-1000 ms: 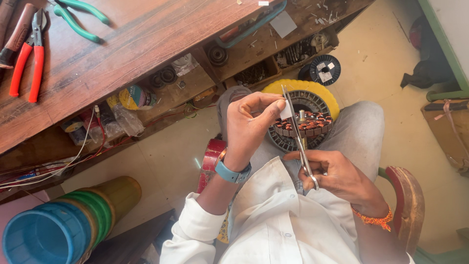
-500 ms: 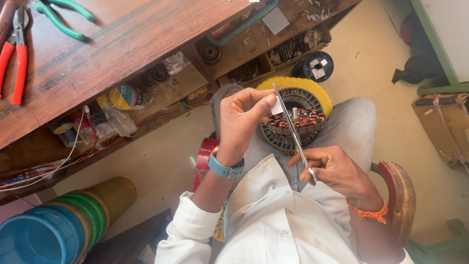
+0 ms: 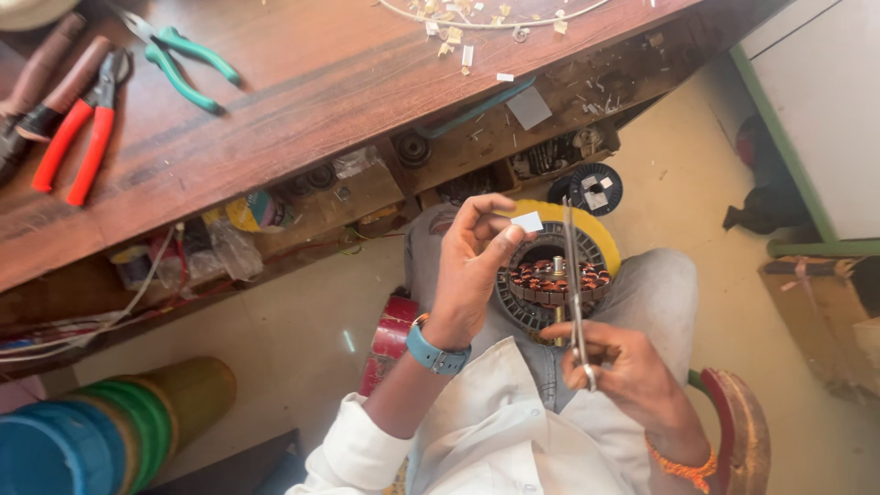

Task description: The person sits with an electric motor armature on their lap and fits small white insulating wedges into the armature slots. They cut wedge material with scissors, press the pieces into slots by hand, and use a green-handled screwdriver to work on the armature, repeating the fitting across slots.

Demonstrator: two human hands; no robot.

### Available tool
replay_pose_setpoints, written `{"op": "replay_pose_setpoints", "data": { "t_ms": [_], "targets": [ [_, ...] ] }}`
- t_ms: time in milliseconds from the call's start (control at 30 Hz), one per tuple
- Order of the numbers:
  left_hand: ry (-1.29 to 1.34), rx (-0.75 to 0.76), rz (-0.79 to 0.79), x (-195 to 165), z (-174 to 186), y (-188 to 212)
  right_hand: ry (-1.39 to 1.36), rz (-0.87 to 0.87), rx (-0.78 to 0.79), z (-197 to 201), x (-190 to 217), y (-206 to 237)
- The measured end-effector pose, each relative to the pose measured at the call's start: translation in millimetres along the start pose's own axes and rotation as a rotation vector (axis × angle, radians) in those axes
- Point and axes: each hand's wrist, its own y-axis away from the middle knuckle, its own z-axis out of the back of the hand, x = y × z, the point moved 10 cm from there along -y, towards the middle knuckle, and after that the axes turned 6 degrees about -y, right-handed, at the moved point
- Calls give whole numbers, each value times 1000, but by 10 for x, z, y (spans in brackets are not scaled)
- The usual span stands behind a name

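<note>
Up close, the left hand (image 3: 472, 275) pinches a small white paper slip (image 3: 528, 221) between thumb and fingertips, closed on it just above the lap. Beside it, the right hand (image 3: 616, 365) is wrapped around the handles of a pair of scissors (image 3: 574, 275), whose thin blades point upward near the slip; I cannot tell whether the blades touch it. Below both hands, a round motor stator (image 3: 550, 280) with copper windings and a yellow rim rests on the person's lap.

Farther out, a wooden workbench (image 3: 302, 82) carries red-handled pliers (image 3: 78, 137) and green-handled pliers (image 3: 183, 64), with white paper scraps (image 3: 458, 32) scattered near its far edge. On its lower shelf lie a flat grey square patch (image 3: 529, 108) and a crumpled clear plastic bag (image 3: 229, 247). Stacked buckets (image 3: 101, 435), blue, green and yellow, stand at the lower left.
</note>
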Motion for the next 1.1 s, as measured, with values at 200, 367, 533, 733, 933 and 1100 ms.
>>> {"op": "replay_pose_setpoints", "data": {
  "t_ms": [200,367,533,733,933,1100],
  "targets": [
    [-82,-18,-83,-72,22,46,239,-1,48,-137,65,39],
    [-255,-86,-163,-225,53,86,300,-49,-51,-64,133,95],
    [-192,-86,-86,-200,45,65,227,-161,-118,9,59,92],
    [-240,-60,-69,-272,-24,75,200,-196,-99,-41,0,88],
    [-345,-72,-58,-313,-41,83,233,-216,-126,-3,6,136],
    [-323,-82,-10,-256,-50,73,256,-191,-113,-23,50,137]
  ]
}}
